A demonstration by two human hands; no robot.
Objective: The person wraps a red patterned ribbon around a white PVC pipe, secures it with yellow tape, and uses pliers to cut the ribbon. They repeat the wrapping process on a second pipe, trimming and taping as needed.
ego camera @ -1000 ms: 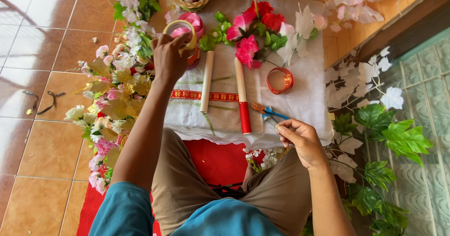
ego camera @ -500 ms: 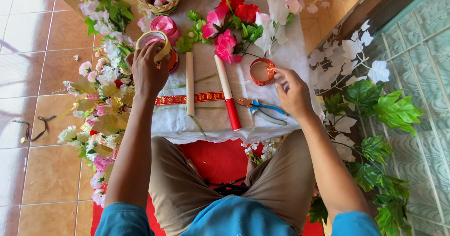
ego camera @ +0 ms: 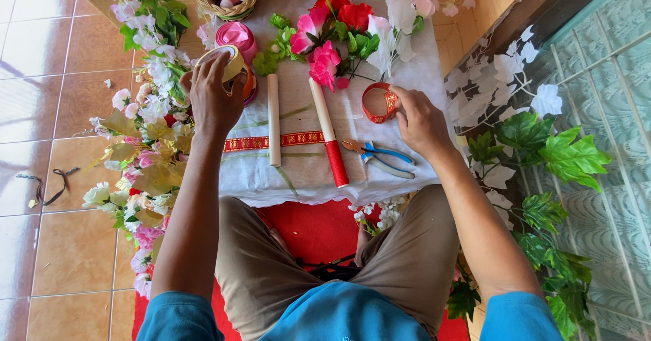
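Red ribbon roll (ego camera: 378, 102) (centre frame) is pinched by the right hand (ego camera: 420, 121) and may unspool. Left hand (ego camera: 213, 97) grips a tape roll (ego camera: 234, 66) that could knock over the pink spool (ego camera: 234, 36).

A tan tape roll (ego camera: 234, 66) stood tilted in the left hand (ego camera: 213, 100), above the white cloth's left edge. A red ribbon spool (ego camera: 378, 102) with gold pattern lay flat, the right hand (ego camera: 420, 121) touching its rim.

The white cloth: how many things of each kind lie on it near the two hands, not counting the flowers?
Rolls of ribbon or tape: 3, in the left hand, by the right hand, and a pink roll
Rods: 2, plain rod, part-red rod
Pliers: 1
Ribbon strip: 1
Total: 7
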